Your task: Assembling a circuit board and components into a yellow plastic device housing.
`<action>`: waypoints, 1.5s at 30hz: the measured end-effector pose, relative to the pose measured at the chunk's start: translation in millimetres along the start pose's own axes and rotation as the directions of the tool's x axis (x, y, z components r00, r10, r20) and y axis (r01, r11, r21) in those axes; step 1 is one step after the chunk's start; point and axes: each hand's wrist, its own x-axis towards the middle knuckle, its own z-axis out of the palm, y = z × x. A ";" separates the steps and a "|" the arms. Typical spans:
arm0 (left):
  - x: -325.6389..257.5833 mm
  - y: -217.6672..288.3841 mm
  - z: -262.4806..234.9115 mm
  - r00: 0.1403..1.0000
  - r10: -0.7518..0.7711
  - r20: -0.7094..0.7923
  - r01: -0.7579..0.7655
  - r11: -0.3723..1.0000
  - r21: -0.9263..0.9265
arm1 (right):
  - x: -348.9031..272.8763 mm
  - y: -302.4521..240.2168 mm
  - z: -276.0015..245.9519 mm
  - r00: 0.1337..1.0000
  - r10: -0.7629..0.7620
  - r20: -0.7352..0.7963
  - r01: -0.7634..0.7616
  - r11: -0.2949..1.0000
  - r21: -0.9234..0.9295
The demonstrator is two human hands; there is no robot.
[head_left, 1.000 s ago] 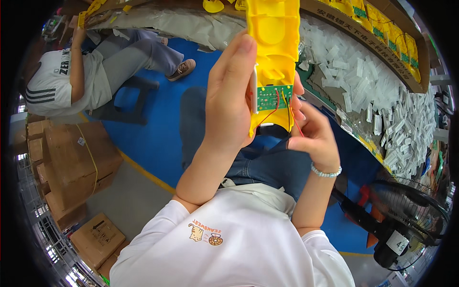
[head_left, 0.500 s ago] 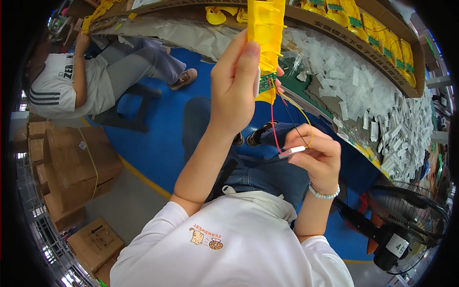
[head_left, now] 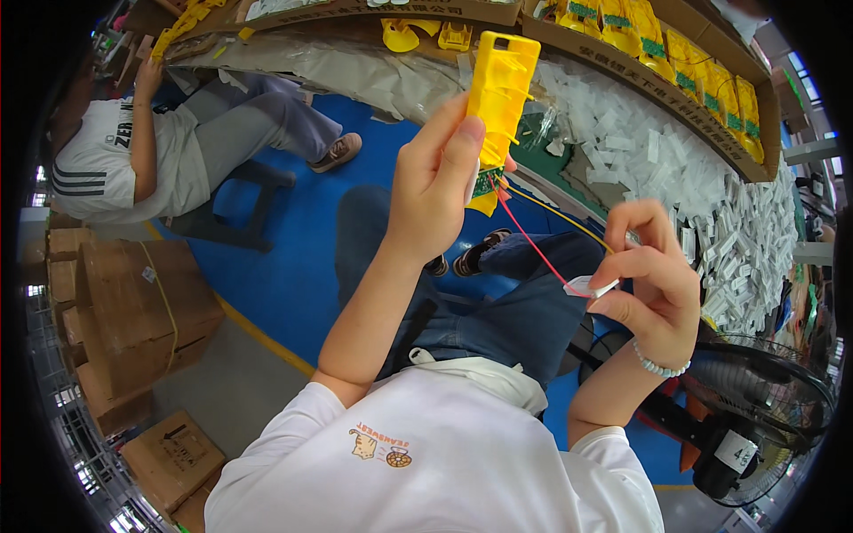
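Observation:
My left hand is closed round a yellow plastic housing held up in front of me, its ribbed inside showing. A green circuit board sits at the housing's lower end. From it a red wire and a yellow wire run across to my right hand. Between thumb and fingers, that hand pinches a small flat white piece at the wires' far end. The wires look nearly straight. My fingers partly cover the white piece, and part of the board is hidden.
A cardboard tray of yellow housings with green boards stands on the bench at the upper right. Beside it lies a heap of small white pieces. A black fan stands at my right. Another person sits at the left, near stacked cartons.
My right hand has moved right with the white piece, drawing the wires straighter. My left hand has brought the housing slightly lower, so its top end now shows.

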 end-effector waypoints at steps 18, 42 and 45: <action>-12.6 1.8 2.7 0.966 -0.232 0.112 0.256 0.816 -0.519 | 8.6 7.9 19.7 0.989 0.106 -0.098 -0.075 0.956 0.285; -62.7 37.0 19.6 0.897 -0.327 0.297 0.418 0.845 -0.333 | 41.6 12.3 37.8 0.658 -0.694 -0.293 0.297 0.597 -0.745; -63.5 33.8 20.4 0.904 -0.349 0.245 0.416 0.849 -0.326 | 45.0 16.5 24.6 0.808 -0.566 -0.162 0.218 0.544 -0.810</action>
